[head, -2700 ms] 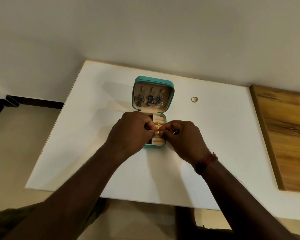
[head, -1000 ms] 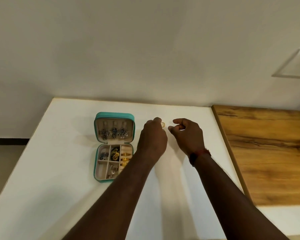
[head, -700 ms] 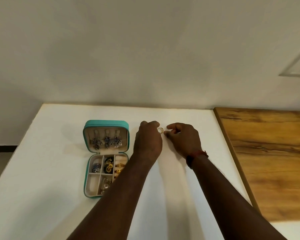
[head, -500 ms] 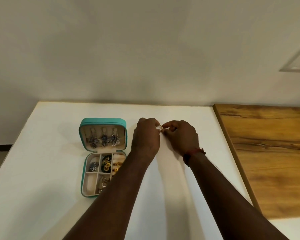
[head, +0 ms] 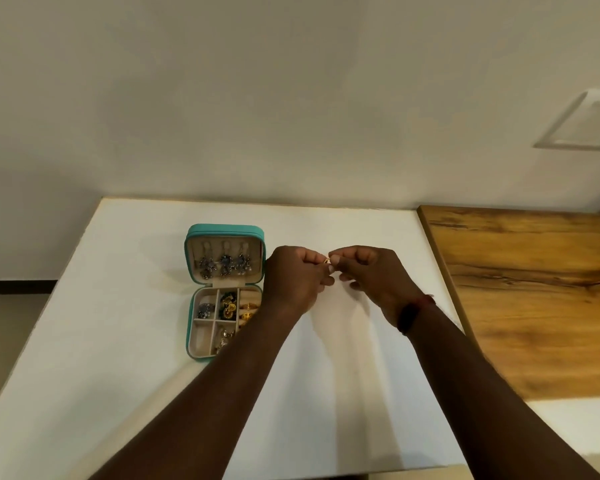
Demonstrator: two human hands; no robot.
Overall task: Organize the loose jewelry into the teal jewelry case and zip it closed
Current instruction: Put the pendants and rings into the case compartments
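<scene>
The teal jewelry case (head: 192,327) lies open on the white table (head: 118,341), left of both hands. Its raised lid (head: 225,231) carries three dark dangling earrings, and its beige compartments hold gold and silver pieces. My left forearm crosses the case's lower right corner. A small gold ring (head: 327,260) is lifted just above the table, to the right of the lid. My left hand (head: 297,278) and my right hand (head: 371,271) meet at it, each pinching it with the fingertips. A dark red band sits on my right wrist.
A wooden board (head: 534,299) lies along the table's right side, its edge close to my right wrist. A plain wall stands behind the table. A white panel (head: 582,123) is on the wall at upper right.
Both hands left the case and went right to the gold ring lying on the table. They closed on it and lifted it, and the view shifted, so the case now appears further left.
</scene>
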